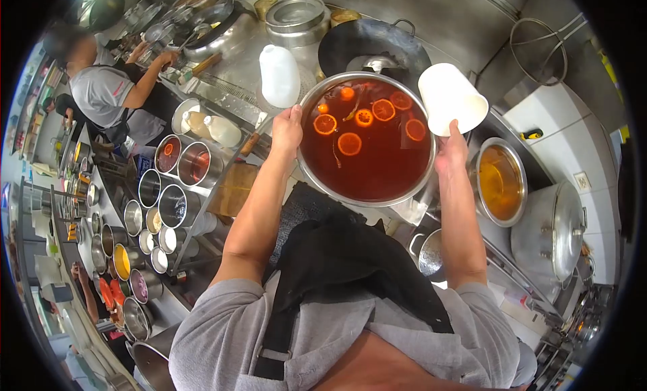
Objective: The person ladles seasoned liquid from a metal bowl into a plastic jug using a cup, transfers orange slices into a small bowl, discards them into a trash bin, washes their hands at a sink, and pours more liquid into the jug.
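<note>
A wide steel bowl [367,201] is full of dark red liquid with several orange slices [349,144] and a few stalk-like bits floating in it. My left hand [288,130] is closed on its left rim. On the opposite side my right hand [452,150] is closed at the right rim. Its upper finger meets the bottom edge of a white tub [450,100] beside the bowl; whether it also grips that tub I cannot tell. Behind the bowl a dark wok [337,48] is partly hidden. A translucent white jug [279,77] stands to the left.
At right are a steel bowl of amber liquid [500,182] and a large lidded pot [554,232]. Several steel containers [179,205], two with red liquid, fill the left counter. Another person [108,94] works at the far left. A lidded steel pot [296,20] stands at the back.
</note>
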Tool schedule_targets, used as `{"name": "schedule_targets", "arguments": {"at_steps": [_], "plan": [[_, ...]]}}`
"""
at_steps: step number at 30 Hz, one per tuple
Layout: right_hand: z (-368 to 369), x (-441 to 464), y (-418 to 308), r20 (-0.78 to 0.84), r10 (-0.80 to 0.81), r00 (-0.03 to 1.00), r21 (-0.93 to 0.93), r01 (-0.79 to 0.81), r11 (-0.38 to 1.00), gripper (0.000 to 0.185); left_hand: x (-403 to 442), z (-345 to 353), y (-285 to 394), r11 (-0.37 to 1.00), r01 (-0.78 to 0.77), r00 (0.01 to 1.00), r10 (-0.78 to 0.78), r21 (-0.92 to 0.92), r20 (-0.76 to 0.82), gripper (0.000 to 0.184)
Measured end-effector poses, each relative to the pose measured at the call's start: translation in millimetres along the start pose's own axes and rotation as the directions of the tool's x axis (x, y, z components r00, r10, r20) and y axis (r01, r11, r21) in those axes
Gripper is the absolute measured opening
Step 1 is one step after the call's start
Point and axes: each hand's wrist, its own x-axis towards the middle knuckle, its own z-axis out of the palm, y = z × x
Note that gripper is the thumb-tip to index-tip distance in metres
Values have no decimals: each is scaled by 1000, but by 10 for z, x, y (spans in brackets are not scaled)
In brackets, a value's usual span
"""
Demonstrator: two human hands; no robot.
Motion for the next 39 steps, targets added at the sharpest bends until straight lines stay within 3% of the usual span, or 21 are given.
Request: {"name": "schedule_targets", "arguments": {"at_steps": [6,8,11,13,16,18,22,24,26,30,34,39], "plan": [[402,169,134,28,18,999,-51,-16,999,42,311,-190,-19,1000,16,999,-16,1,-43,37],[580,186,158,40,27,999,-73,-24,997,42,465,-285,-123,994,-8,998,1,-108,-69,39],[919,147,203,57,56,997,-106,-50,993,42,628,-525,-87,1000,-18,993,16,-14,-115,39],[1146,132,257,65,76,995,-123,-67,990,42,715,-717,-21,997,10,994,-18,-75,-108,38],[1570,119,378,88,103,991,-143,-90,986,42,908,-1100,94,990,25,996,-36,-136,-81,38],[1859,59,470,139,155,978,-184,-128,975,42,1012,-1376,212,999,1,999,-3,-37,-54,33],[2530,-80,772,171,85,982,-184,-53,981,42,1475,-1946,167,990,-80,991,67,-120,-116,37],[2826,-194,917,169,87,982,-192,-54,980,41,1608,-2271,268,990,-40,993,24,-135,-113,35],[3132,-276,1084,160,107,981,-195,-75,978,41,1599,-2526,556,986,-44,990,22,-160,-136,35],[3713,-198,1452,286,185,940,-160,-143,977,38,1924,-3157,603,1000,-12,976,15,14,-216,37],[4373,-253,1685,333,232,914,-137,-197,971,41,2306,-3609,511,987,-113,971,86,-110,-223,35],[5092,-10,1938,413,319,853,-117,-298,948,44,2782,-3974,500,997,-36,957,15,-68,-291,35]]}}
